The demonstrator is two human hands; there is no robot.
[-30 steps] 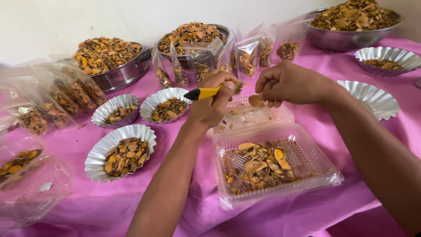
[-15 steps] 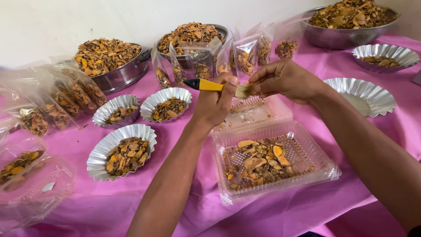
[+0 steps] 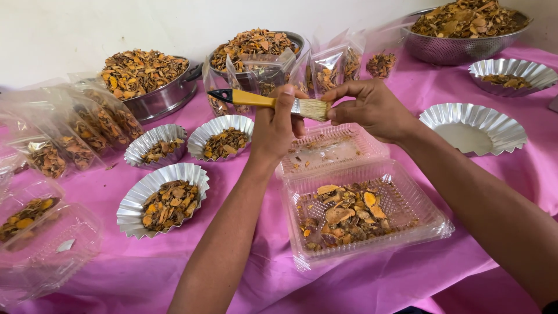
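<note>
I have my left hand (image 3: 279, 125) wrapped around the yellow handle of the brush (image 3: 273, 103), bristles pointing at my right hand (image 3: 372, 107), whose fingertips are pinched together right at the bristle tips; whether they hold a small piece I cannot tell. Both hover over the open lid of the clear clamshell box (image 3: 360, 215), whose tray of orange-brown dried slices sits nearer me. Left of the box I count three filled foil cups (image 3: 165, 197); right of it, one bare foil cup (image 3: 471, 128) and one filled behind. Beyond the box stand clear pouches (image 3: 331, 67) and three steel bowls (image 3: 151, 87) heaped with slices, on the pink cloth (image 3: 372, 279)
</note>
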